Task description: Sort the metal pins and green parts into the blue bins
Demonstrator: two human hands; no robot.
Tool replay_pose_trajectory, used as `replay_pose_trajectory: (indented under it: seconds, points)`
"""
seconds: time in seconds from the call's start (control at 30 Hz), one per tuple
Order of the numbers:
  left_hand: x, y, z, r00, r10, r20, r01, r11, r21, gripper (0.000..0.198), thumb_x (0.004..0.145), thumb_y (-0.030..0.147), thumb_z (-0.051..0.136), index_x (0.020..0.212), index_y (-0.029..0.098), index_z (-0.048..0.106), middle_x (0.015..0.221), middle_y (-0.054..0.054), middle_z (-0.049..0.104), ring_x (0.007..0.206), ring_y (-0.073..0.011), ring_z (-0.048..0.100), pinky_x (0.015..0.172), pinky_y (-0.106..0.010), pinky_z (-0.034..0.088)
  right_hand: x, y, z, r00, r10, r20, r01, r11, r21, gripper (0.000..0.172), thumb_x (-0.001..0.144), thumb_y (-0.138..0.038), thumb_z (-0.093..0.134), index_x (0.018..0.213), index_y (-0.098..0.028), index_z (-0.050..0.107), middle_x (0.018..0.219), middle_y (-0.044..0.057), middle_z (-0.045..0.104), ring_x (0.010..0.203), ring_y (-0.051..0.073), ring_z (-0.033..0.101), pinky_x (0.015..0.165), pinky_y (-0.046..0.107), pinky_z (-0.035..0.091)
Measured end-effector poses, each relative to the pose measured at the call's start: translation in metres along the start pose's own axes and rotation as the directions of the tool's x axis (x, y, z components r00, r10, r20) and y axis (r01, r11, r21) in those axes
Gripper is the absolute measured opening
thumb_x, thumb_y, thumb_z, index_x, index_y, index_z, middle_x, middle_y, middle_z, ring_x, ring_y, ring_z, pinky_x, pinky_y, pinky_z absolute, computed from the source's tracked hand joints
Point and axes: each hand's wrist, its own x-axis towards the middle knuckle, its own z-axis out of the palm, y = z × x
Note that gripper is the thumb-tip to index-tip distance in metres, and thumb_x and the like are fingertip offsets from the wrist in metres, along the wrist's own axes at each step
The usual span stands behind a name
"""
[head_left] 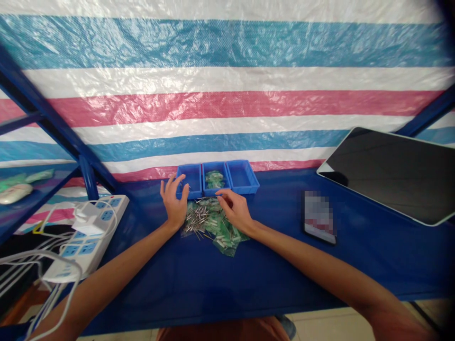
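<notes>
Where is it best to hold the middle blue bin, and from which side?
Probably the middle blue bin by its near rim, from above at the front. Other bins touch both sides, the striped sheet stands behind, and the near rim is open.

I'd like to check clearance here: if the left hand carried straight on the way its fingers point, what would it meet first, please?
Probably the leftmost blue bin: the left hand points up and away toward it, fingertips already near its front edge, though depth is hard to judge.
</notes>
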Motion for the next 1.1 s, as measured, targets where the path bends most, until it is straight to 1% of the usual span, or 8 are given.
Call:
replay_pose_trajectory:
  seconds: [0.07,0.17,0.3,0.37,0.53,0.63,0.73,1.1]
  points:
    - [-0.001,0.004,-0.001,0.999,0.028,0.038,-0.027,0.999,-0.024,0.025,0.088,0.026,0.054,0.111,0.021,0.06,0.112,-0.005,0.065,0.12,-0.022,0.051,0.111,-0.05,0.022,0.002,0.0,0.0,0.999,-0.038,0.027,0.039,0.998,-0.051,0.018,0.089,-0.026,0.047,0.096,-0.019,0.063,0.074,0.001,0.062,0.059,0.013,0.052,0.06,0.025,0.041]
    - [-0.002,0.008,-0.003,0.993,0.087,0.076,-0.082,0.994,-0.069,0.019,0.088,0.023,0.052,0.103,0.02,0.063,0.106,-0.004,0.067,0.115,-0.0204,0.055,0.11,-0.048,0.027,0.006,0.001,0.0,0.991,-0.073,0.114,0.091,0.983,-0.159,0.013,0.085,-0.021,0.053,0.088,-0.02,0.065,0.079,0.002,0.062,0.063,0.013,0.053,0.063,0.025,0.041]
    - [-0.005,0.009,-0.005,0.985,0.127,0.117,-0.109,0.983,-0.151,0.015,0.089,0.021,0.051,0.092,0.019,0.065,0.098,-0.005,0.067,0.103,-0.0184,0.059,0.099,-0.041,0.04,0.012,0.001,-0.004,0.969,-0.048,0.244,0.117,0.954,-0.275,0.007,0.079,-0.016,0.061,0.079,-0.021,0.066,0.075,0.001,0.061,0.063,0.013,0.054,0.063,0.025,0.041]
    - [-0.007,0.009,-0.005,0.979,0.144,0.145,-0.117,0.976,-0.182,0.015,0.088,0.021,0.051,0.089,0.019,0.065,0.095,-0.005,0.066,0.096,-0.0172,0.06,0.092,-0.037,0.044,0.015,0.0,-0.006,0.954,-0.043,0.296,0.136,0.944,-0.302,0.007,0.079,-0.018,0.062,0.083,-0.021,0.067,0.077,0.001,0.061,0.067,0.014,0.055,0.064,0.025,0.041]
    - [-0.01,0.009,-0.006,0.963,0.193,0.188,-0.152,0.965,-0.214,0.015,0.088,0.019,0.05,0.088,0.018,0.065,0.091,-0.004,0.065,0.09,-0.0155,0.06,0.086,-0.033,0.045,0.012,-0.005,-0.005,0.909,-0.133,0.394,0.262,0.92,-0.293,0.027,0.087,-0.026,0.057,0.113,-0.022,0.062,0.098,0.006,0.059,0.088,0.018,0.056,0.076,0.028,0.044]
    - [-0.01,0.01,-0.006,0.961,0.193,0.199,-0.149,0.965,-0.218,0.015,0.088,0.019,0.05,0.087,0.018,0.065,0.091,-0.004,0.065,0.089,-0.0154,0.06,0.086,-0.032,0.045,0.009,-0.005,0.0,0.89,-0.151,0.43,0.294,0.911,-0.29,0.03,0.089,-0.027,0.054,0.118,-0.022,0.06,0.099,0.007,0.056,0.094,0.019,0.053,0.08,0.03,0.045]
    - [-0.01,0.009,-0.005,0.955,0.191,0.227,-0.14,0.965,-0.222,0.015,0.088,0.018,0.05,0.087,0.018,0.065,0.091,-0.005,0.065,0.09,-0.0155,0.059,0.085,-0.032,0.044,0.009,-0.003,0.003,0.882,-0.138,0.451,0.291,0.911,-0.29,0.029,0.091,-0.023,0.051,0.118,-0.021,0.06,0.098,0.007,0.055,0.096,0.019,0.051,0.082,0.031,0.044]
    - [-0.011,0.008,-0.002,0.931,0.221,0.29,-0.136,0.948,-0.288,0.015,0.087,0.014,0.05,0.085,0.018,0.065,0.091,-0.005,0.064,0.087,-0.0154,0.06,0.083,-0.031,0.046,0.012,-0.001,0.009,0.887,-0.138,0.441,0.276,0.923,-0.267,0.019,0.09,-0.016,0.051,0.104,-0.02,0.064,0.095,0.005,0.056,0.092,0.017,0.051,0.079,0.028,0.042]
